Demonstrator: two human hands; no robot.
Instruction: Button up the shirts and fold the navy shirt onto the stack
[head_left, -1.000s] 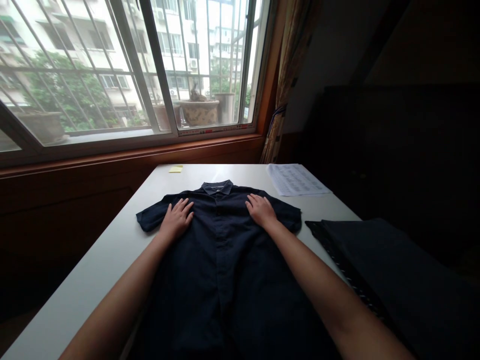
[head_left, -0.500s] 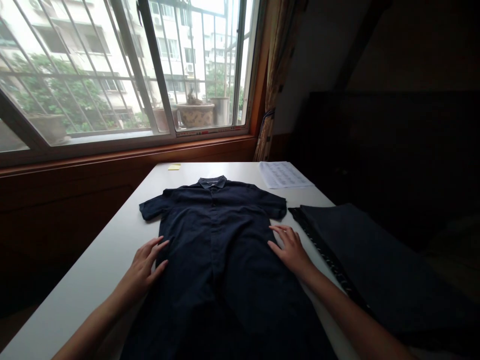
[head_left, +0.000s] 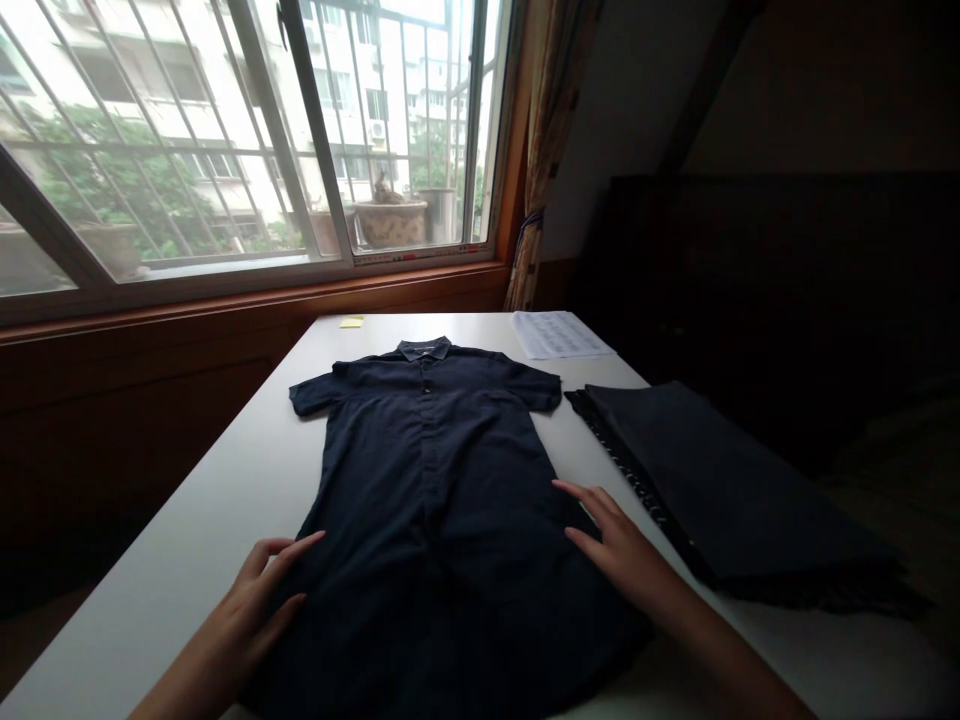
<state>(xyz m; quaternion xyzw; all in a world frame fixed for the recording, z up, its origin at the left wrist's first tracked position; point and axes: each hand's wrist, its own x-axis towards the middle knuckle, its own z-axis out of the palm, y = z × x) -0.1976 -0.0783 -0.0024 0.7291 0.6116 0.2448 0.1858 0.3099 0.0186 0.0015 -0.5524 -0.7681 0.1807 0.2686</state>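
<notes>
At lower left, the left hand (head_left: 255, 610), fingers spread, is at the shirt's edge. The shirt (head_left: 435, 480) lies front up on the table (head_left: 202, 510), from center to bottom of the frame. The right hand (head_left: 611, 545), fingers spread, is at its other edge, lower right. Dark cloth (head_left: 735, 480) lies right of that.

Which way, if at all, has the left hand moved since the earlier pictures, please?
Yes: judged against the yellow note, the left hand has come nearer the wearer, from the chest of the shirt to lower down its side.
</notes>
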